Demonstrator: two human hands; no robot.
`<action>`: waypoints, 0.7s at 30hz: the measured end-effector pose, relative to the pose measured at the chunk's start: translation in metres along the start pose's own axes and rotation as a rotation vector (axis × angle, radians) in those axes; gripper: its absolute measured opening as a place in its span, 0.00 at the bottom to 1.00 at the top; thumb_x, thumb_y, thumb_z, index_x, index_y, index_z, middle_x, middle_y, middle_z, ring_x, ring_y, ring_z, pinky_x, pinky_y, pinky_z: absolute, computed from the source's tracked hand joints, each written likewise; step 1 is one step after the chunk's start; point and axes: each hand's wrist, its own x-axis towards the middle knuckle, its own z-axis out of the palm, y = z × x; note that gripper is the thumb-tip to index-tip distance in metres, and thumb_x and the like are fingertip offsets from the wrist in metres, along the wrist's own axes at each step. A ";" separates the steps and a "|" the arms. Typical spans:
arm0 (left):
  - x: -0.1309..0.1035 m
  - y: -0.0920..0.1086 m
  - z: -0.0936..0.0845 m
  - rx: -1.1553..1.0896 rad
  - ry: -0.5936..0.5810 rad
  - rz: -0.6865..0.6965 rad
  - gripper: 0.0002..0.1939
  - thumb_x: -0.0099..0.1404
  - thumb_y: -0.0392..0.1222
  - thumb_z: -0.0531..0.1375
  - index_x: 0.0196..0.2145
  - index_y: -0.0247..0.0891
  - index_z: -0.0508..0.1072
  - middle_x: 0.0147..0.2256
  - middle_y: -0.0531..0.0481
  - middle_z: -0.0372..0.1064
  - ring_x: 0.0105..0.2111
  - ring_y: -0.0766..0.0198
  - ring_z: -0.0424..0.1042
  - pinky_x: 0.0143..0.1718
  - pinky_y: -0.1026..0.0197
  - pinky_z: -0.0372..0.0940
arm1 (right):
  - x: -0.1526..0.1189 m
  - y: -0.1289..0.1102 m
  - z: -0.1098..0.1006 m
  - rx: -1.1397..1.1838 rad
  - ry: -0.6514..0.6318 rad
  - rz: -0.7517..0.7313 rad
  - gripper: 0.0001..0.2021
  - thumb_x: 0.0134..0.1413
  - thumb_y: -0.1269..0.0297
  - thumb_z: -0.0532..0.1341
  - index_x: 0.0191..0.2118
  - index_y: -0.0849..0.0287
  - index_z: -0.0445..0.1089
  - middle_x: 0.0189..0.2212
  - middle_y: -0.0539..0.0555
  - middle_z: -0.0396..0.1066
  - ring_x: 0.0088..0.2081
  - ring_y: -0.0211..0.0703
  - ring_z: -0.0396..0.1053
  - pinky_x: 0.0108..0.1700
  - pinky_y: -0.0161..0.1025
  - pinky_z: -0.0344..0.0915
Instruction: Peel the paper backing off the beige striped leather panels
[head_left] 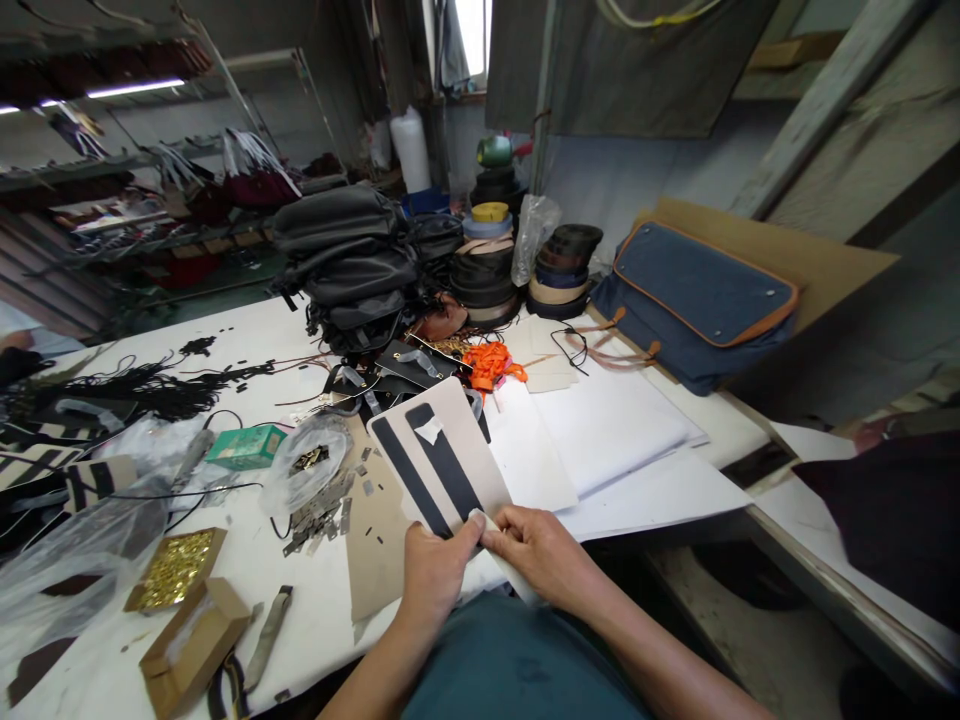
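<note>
One beige board (480,455) with black strips (452,470) is held up at the near edge of a white table (319,625). At the board's lower edge the left hand (442,568) pinches it between thumb and fingers, while the right hand (540,545) pinches a pale strip (515,573), perhaps paper, though the fingers partly hide it. Left of the board lie metal pieces (322,515), a green box (246,447) and gold bits (176,568). Beyond the board sit orange cord (491,365), stacked black bags (345,260) and strap rolls (484,270). Right of it are white sheets (615,430) and a blue bag (697,300). Far behind the board, shelves (127,165) and a bright window (474,40) show.
</note>
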 end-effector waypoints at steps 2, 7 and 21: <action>-0.002 0.001 -0.001 0.093 0.058 -0.031 0.14 0.49 0.47 0.75 0.22 0.34 0.79 0.26 0.41 0.81 0.27 0.50 0.80 0.30 0.56 0.72 | 0.002 0.000 -0.001 -0.026 -0.024 0.000 0.17 0.61 0.54 0.63 0.26 0.57 0.66 0.20 0.45 0.60 0.26 0.37 0.58 0.28 0.35 0.48; -0.004 -0.003 -0.003 0.208 0.038 -0.059 0.19 0.48 0.48 0.74 0.14 0.38 0.73 0.16 0.45 0.74 0.19 0.54 0.74 0.19 0.59 0.64 | 0.008 0.003 0.000 -0.020 -0.078 -0.081 0.15 0.62 0.59 0.61 0.25 0.58 0.65 0.22 0.45 0.59 0.27 0.36 0.57 0.29 0.34 0.48; -0.011 -0.103 -0.152 0.401 0.398 -0.192 0.15 0.61 0.51 0.68 0.41 0.40 0.80 0.41 0.45 0.81 0.47 0.42 0.78 0.49 0.41 0.73 | 0.011 -0.026 0.024 0.464 -0.304 -0.007 0.14 0.57 0.52 0.68 0.31 0.59 0.75 0.27 0.49 0.74 0.29 0.37 0.68 0.35 0.33 0.63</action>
